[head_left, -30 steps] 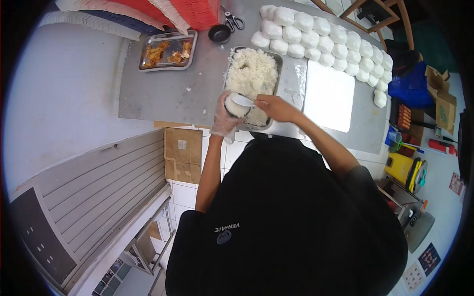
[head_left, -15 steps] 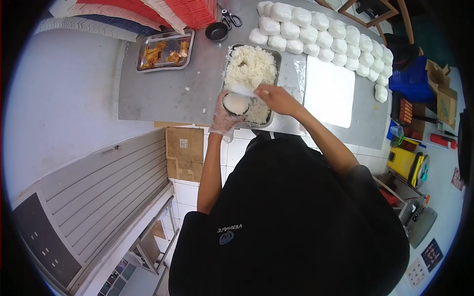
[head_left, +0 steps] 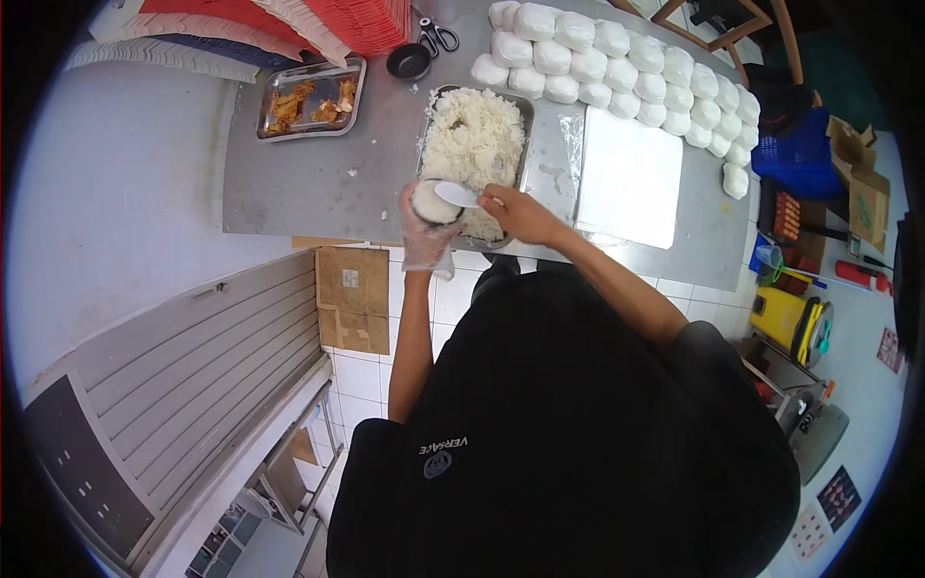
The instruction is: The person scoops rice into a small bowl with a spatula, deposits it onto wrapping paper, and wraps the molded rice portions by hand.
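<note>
My left hand (head_left: pixel 424 236), in a clear plastic glove, is wrapped round a small dark bowl (head_left: pixel 416 214) filled with white rice (head_left: pixel 436 205). My bare right hand (head_left: pixel 520 214) grips a white spoon (head_left: pixel 457 196), whose head rests on or just over the rice in the bowl. Both hands are at the near end of a metal tray (head_left: pixel 526 144) heaped with loose rice (head_left: pixel 472 135). White paper sheets (head_left: pixel 631 178) lie to the right of the tray. Behind them several rows of white wrapped bundles (head_left: pixel 588 65) stand on the metal table (head_left: pixel 308 183).
A metal tray (head_left: pixel 358 106) with fried brown pieces (head_left: pixel 289 104) is at the back left. An empty black bowl (head_left: pixel 409 62) and scissors (head_left: pixel 438 37) lie near red stacked paper (head_left: pixel 361 24). Clear plastic (head_left: pixel 570 144) sits beside the sheets.
The table and its items have shifted slightly left in view. The spoon, lifted and blurred over the bowl half a second ago, is now lower at the rice. Both hands keep their holds.
</note>
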A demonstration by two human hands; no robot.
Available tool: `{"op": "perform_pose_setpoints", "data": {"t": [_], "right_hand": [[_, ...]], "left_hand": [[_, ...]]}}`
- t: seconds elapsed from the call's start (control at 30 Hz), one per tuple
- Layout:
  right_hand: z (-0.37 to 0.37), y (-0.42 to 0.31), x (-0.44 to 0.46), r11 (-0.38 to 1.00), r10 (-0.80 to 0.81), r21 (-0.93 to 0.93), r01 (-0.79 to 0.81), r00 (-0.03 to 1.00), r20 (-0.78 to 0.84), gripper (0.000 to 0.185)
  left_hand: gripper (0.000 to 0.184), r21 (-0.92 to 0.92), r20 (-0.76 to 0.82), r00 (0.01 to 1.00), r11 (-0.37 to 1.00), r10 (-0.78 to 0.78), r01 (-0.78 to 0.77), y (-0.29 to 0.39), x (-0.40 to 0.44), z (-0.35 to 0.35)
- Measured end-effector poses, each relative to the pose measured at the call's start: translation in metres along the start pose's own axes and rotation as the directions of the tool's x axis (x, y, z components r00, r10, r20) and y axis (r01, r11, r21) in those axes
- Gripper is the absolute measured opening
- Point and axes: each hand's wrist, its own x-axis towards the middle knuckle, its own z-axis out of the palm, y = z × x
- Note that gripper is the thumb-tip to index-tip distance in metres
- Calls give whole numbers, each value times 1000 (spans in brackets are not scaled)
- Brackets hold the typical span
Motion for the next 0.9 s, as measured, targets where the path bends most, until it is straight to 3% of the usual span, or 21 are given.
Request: {"op": "perform_pose_setpoints", "data": {"t": [0.07,0.13,0.17,0.23,0.27,0.3,0.37,0.4,0.43,0.47,0.5,0.57,0.6,0.63,0.67,0.7,0.77,0.8,0.83,0.87,0.9], "right_hand": [[-14,14,20,995,31,87,-39,995,95,29],[-24,20,28,995,-80,-65,74,992,-97,29],[-24,22,28,995,-83,-66,76,991,-107,29],[-13,16,29,945,-136,-311,102,987,-89,30],[-6,18,32,897,-271,-391,205,955,-122,30],[-6,12,27,898,-271,-390,205,955,-123,30],[-14,0,13,849,-481,-370,377,842,-246,29],[-23,8,12,941,-336,-87,328,938,-92,36],[-33,10,1,941,-334,-91,326,937,-98,36],[-43,14,-15,850,-45,527,7,997,61,40],[-55,18,-34,354,95,863,-360,932,350,45],[-82,62,-64,211,92,936,-281,959,267,56],[-97,100,-75,153,104,949,-275,960,261,58],[-116,96,-94,302,229,937,-175,968,107,60],[-129,128,-97,307,318,944,-124,948,21,57],[-142,149,-103,422,340,906,-10,929,-148,53],[-173,170,-113,895,221,446,18,851,-476,52],[-177,169,-116,894,221,448,19,851,-477,52],[-177,167,-117,996,58,-12,-85,767,-639,55],[-177,165,-119,862,-168,-446,-241,695,-699,60],[-175,172,-119,864,-167,-441,-243,689,-706,60]], "left_hand": [[99,38,-74,997,999,32,-29,-14,-8,-10],[102,120,-196,979,992,63,-40,-6,-15,-13],[102,118,-190,979,992,70,-48,-1,-16,-10],[100,120,-292,951,991,98,-65,19,-16,1],[101,114,-293,948,989,120,-91,24,-16,6],[101,114,-292,949,989,121,-91,34,-17,14],[102,253,-280,930,953,239,-168,65,-19,37],[102,250,-280,930,953,240,-170,75,-21,52],[105,261,-235,939,947,253,-190,84,-22,69],[107,267,-185,946,940,266,-212,93,-24,89],[116,-233,-20,998,971,-61,54,105,-27,112],[119,152,297,954,985,31,-80,122,-21,139],[119,146,296,955,986,34,-81,120,-26,153],[115,306,416,909,938,21,-162,114,-31,167],[112,446,527,850,857,-18,-259,108,-35,178],[112,445,530,848,856,-16,-262,103,-37,186],[105,362,554,832,909,-30,-208,95,-41,203],[105,363,556,831,908,-30,-209,90,-44,211],[99,358,533,844,918,-51,-171,85,-46,218],[93,352,513,856,926,-70,-135,79,-48,224],[93,353,519,852,925,-66,-143,72,-50,232]]}}
